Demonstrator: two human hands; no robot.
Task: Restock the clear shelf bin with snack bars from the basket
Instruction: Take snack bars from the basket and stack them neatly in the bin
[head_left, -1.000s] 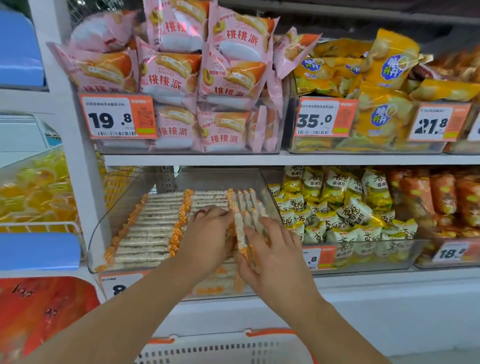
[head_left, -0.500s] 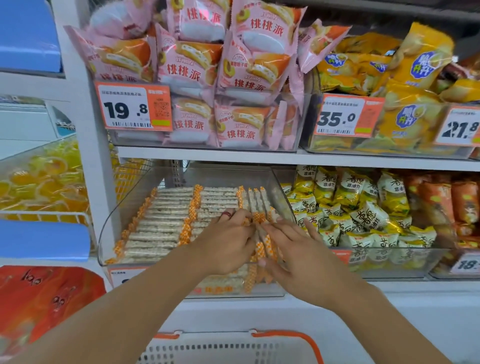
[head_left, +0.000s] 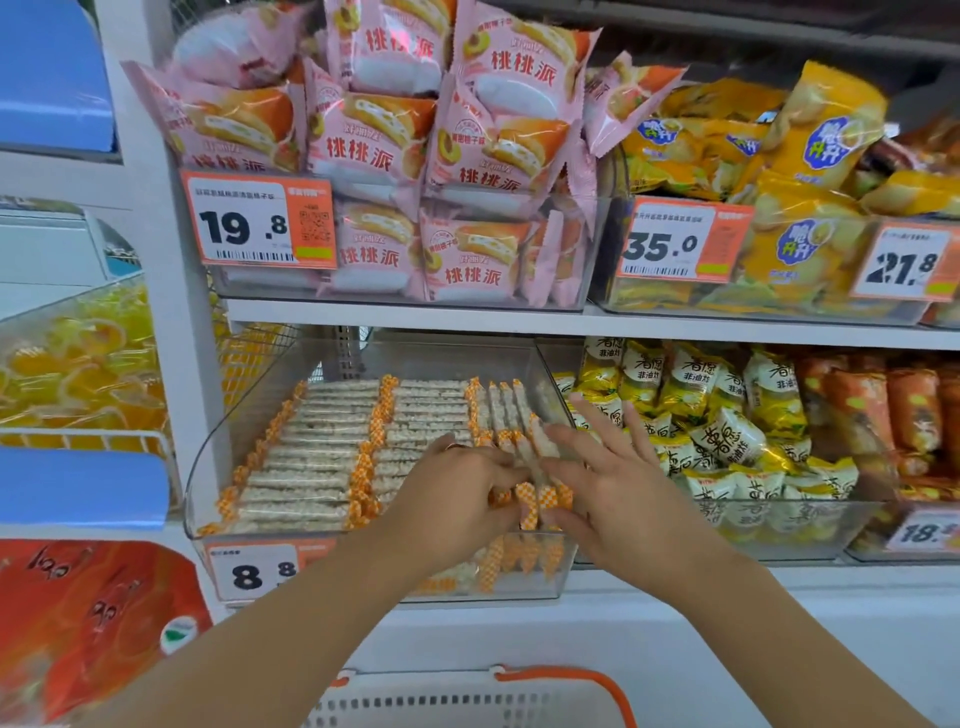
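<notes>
Two white shelves (head_left: 415, 323) of a shop rack fill the view, each carrying clear bins of packaged snacks. On the lower shelf, left of centre, sits the clear bin (head_left: 249, 415) being restocked, with a price tag (head_left: 253, 570) reading 8.8 on its front wall. Inside it lie snack bars (head_left: 322, 447) in clear wrappers with orange checked ends, packed flat in two neat rows running front to back. A third group of the same bars stands on edge along the bin's right wall. Directly above this bin, on the upper shelf, a bin holds pink cake packets (head_left: 374, 150) behind a 19.8 tag (head_left: 258, 222). To the upper right of the clear bin are yellow crisp bags (head_left: 810, 156) with a 35.0 tag (head_left: 680, 244). Immediately right of the clear bin, another bin holds yellow and white packets (head_left: 727, 415), and orange packets (head_left: 893, 405) lie further right. Below the clear bin, at the bottom edge of the view, the rim of a white basket (head_left: 467, 701) with an orange handle shows; its contents cannot be seen.

Both bare forearms reach up from below into the clear bin's right front corner. The left hand (head_left: 447, 499) curls its fingers round the upright bars from their left side. The right hand (head_left: 618, 488) has its fingers spread and fairly straight, pressing against the same bars from the right. The bars sit between the two hands.
</notes>
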